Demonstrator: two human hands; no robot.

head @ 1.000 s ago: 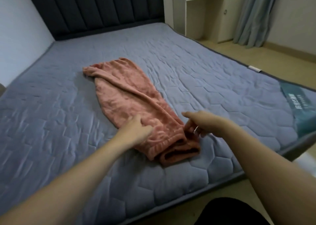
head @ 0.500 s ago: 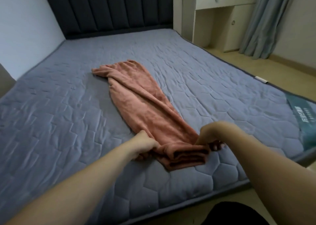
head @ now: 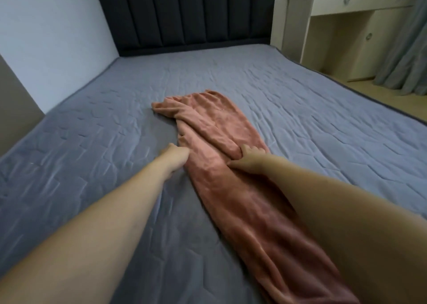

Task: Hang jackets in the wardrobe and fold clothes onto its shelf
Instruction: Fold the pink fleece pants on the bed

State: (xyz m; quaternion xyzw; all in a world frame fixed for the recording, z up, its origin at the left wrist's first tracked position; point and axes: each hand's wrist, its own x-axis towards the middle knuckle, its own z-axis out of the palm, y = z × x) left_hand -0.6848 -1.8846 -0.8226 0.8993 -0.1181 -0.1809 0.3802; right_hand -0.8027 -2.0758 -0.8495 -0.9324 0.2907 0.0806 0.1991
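Head view: pink fleece trousers (head: 231, 165) are lying lengthwise on the grey mattress (head: 92, 153), running from near right to mid-centre, folded leg over leg. The left hand (head: 175, 154) is sitting at the garment's left edge, fingers curled and hidden; whether it is pinching the cloth, cannot tell. The right hand (head: 250, 161) is gripping a bunched ridge of the upper layer, fingers dug into the cloth, thumb spread. The fabric is looking soft, light, limp and plush, so it is likely sagging and creasing when lifted. Best hold is probably both side edges at the fold line. Far right, a cream desk (head: 346, 26) and curtain (head: 406, 49) are standing.
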